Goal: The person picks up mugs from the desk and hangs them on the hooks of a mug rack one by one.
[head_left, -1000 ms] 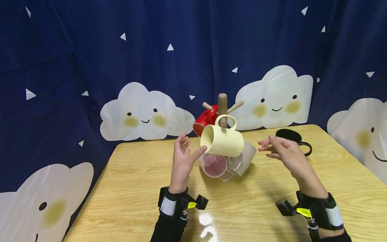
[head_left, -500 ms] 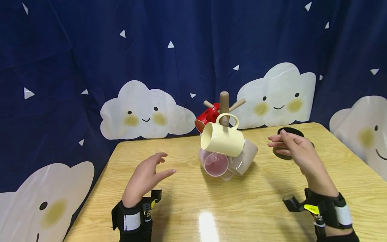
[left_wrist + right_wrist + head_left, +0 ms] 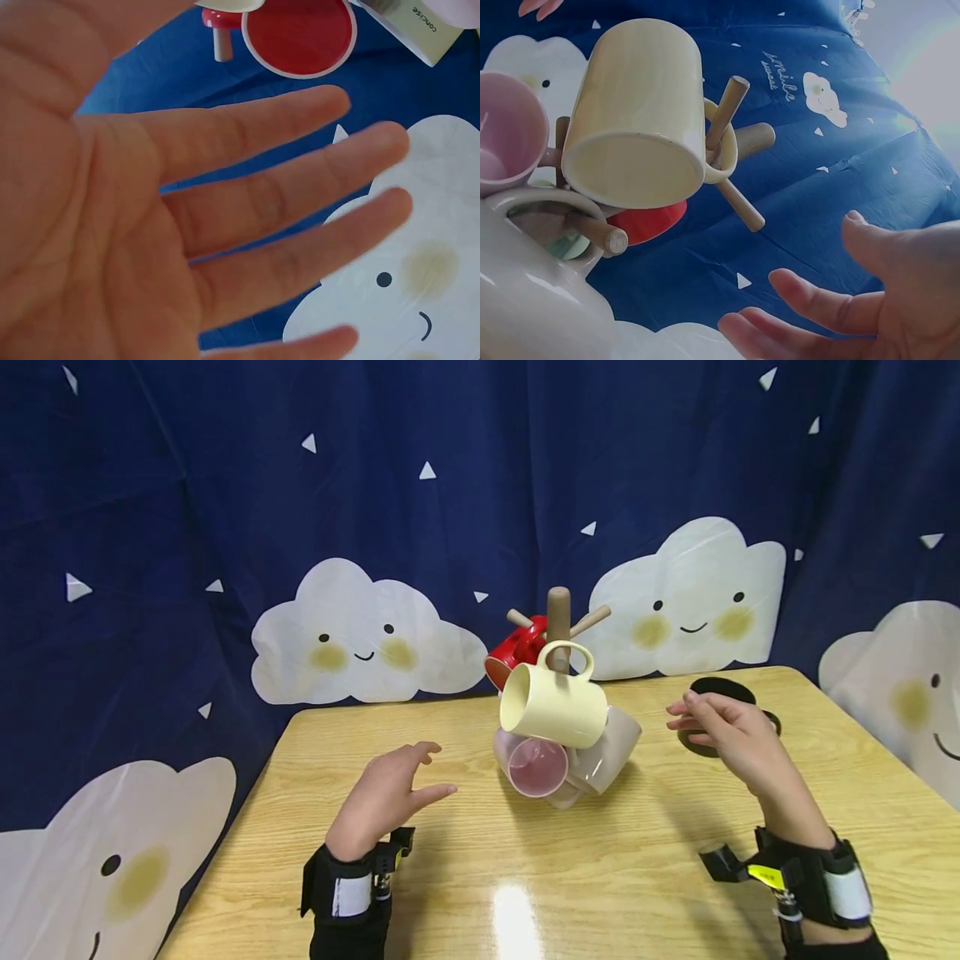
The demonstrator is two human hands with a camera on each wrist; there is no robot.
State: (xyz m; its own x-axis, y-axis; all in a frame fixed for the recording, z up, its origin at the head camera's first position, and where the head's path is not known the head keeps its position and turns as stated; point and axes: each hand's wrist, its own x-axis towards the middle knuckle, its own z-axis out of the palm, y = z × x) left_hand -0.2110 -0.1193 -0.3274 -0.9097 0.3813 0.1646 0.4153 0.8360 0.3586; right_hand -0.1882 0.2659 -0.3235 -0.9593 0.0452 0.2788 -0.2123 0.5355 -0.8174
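My left hand (image 3: 386, 793) is held over the left of the table, fingers relaxed, apart from the mugs. To the right, my right hand (image 3: 735, 735) hovers with loose fingers and overlaps the black mug (image 3: 718, 687) in the head view. Between the hands stands a wooden mug tree (image 3: 558, 614). A pale yellow mug (image 3: 562, 708) hangs on its front, the handle looped over a peg (image 3: 727, 112). Behind it hangs a red mug (image 3: 510, 660); lower down are a pink mug (image 3: 537, 768) and an off-white mug (image 3: 611, 750), hung by its handle. Both hands hold nothing.
The wooden table (image 3: 450, 860) ends at a dark blue curtain (image 3: 420, 410) with smiling clouds. In the left wrist view, a red round shape with a white rim (image 3: 300, 34) and a pale box lettered "concise" (image 3: 420, 34) show at the top.
My left hand has drawn back from beside the yellow mug, to the left and nearer, then drifted slightly right. My right hand has shifted a little right, in front of the black mug.
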